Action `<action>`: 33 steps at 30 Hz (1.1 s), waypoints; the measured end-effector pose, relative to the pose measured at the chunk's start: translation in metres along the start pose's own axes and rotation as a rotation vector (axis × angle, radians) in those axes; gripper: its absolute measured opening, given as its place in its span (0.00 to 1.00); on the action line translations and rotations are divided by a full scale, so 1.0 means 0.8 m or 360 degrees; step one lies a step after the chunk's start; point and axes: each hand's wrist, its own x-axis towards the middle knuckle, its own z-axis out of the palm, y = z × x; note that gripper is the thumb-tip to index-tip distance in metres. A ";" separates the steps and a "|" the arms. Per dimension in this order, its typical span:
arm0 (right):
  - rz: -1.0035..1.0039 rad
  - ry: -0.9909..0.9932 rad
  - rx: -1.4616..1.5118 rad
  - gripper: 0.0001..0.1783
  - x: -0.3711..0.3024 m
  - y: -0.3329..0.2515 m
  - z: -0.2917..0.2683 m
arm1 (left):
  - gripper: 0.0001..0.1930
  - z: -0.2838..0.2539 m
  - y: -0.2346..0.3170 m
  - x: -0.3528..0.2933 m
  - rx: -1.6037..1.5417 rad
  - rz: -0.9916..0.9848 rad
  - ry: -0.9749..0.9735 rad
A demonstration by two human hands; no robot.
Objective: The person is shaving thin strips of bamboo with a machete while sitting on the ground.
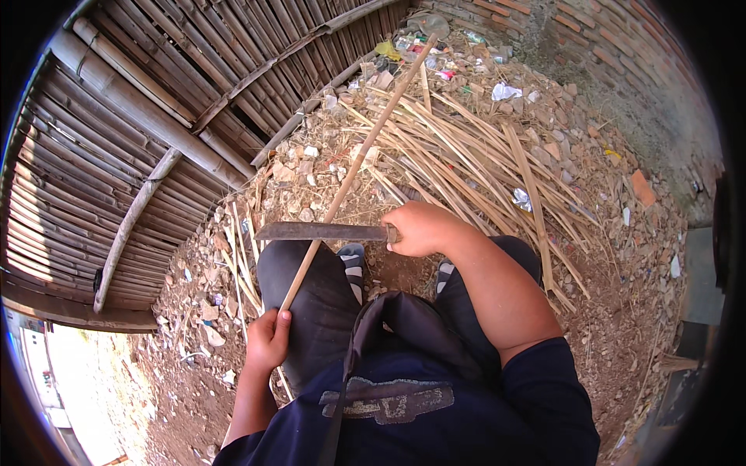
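My left hand [268, 339] grips the near end of a long thin bamboo stick [359, 158] that runs up and away over my left knee toward the far rubble. My right hand [420, 228] holds the handle of a dark flat-bladed knife [318, 231]. The blade lies crosswise on top of the stick, pointing left, just above my knee. My feet in grey sandals [353, 260] show between my knees.
A heap of split bamboo strips [474, 155] lies ahead on dirt strewn with stones and litter. A bamboo slat fence [155, 116] curves along the left. A red brick wall [622, 54] stands at the right, with a dark strap hanging from my chest.
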 end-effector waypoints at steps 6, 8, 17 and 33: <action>0.0001 -0.0026 0.0007 0.18 0.002 0.001 0.001 | 0.24 -0.002 -0.004 0.002 -0.0062 -0.0034 -0.0064; 0.0002 -0.0044 0.0022 0.18 0.002 0.001 0.000 | 0.24 -0.002 -0.008 0.003 -0.0100 -0.0030 -0.0077; -0.0019 -0.0054 -0.0016 0.18 0.004 -0.001 -0.001 | 0.23 -0.004 -0.019 0.006 -0.0281 -0.0077 -0.0165; 0.0029 -0.0101 -0.0144 0.19 -0.006 -0.034 -0.018 | 0.24 -0.004 -0.016 0.003 -0.0302 -0.0136 -0.0145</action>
